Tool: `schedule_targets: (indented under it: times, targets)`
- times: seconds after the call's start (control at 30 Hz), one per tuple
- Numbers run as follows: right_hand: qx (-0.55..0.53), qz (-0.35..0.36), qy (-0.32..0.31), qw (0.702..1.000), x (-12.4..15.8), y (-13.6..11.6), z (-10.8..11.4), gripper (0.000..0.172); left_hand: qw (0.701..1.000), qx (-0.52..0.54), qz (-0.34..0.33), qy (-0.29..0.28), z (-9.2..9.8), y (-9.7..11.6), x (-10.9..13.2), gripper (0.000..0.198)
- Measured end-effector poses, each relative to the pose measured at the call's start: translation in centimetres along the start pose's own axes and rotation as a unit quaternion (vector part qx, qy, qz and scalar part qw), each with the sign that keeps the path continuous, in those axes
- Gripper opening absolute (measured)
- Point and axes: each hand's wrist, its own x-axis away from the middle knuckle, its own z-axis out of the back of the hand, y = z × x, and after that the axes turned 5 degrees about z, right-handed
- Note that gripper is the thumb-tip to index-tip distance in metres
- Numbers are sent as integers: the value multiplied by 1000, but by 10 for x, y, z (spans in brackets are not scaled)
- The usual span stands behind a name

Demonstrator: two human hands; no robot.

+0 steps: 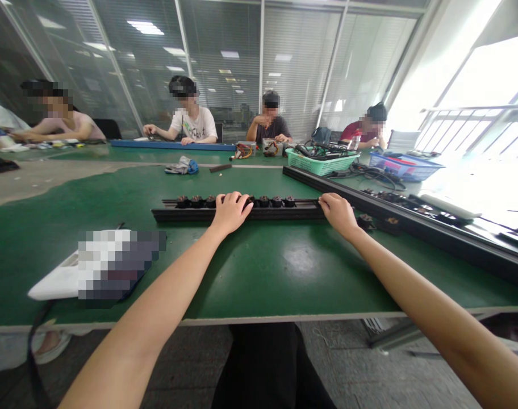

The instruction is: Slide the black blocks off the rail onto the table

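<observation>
A long black rail [191,215] lies crosswise on the green table, with a row of round black socket-like modules [264,201] along its channel. My left hand [232,212] is over the middle of the row, its fingers curled down over the far side and the thumb toward the right. It hides the modules underneath, and the fingertips are out of sight. At the right end, my right hand [339,212] has its fingers closed around the rail's tip. Just right of it, a loose dark module [364,221] sits on the table.
A longer black rail [412,224] runs diagonally on the right, with more dark parts beyond it. Farther back stand a green basket [322,165] and a blue basket [406,167]. A white object [58,278] lies at left. Several people sit across the table.
</observation>
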Motion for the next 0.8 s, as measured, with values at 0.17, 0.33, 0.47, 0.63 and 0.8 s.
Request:
schedule_targets:
  times: [0.17,0.33,0.47,0.63,0.8]
  targets:
    - [10,-2,-3,1000,0,-1,1,23,1000,4,3,-5,1,1,0,44]
    - [25,-2,-15,1000,0,-4,3,24,1000,0,2,-4,1,1,0,44]
    - [32,-3,-21,999,0,-5,5,24,1000,0,1,-5,1,1,0,45]
    - [30,3,-21,999,0,-4,4,24,1000,-2,3,-8,2,1,0,44]
    - [20,15,-18,1000,0,1,2,24,1000,-7,2,-10,4,2,0,44]
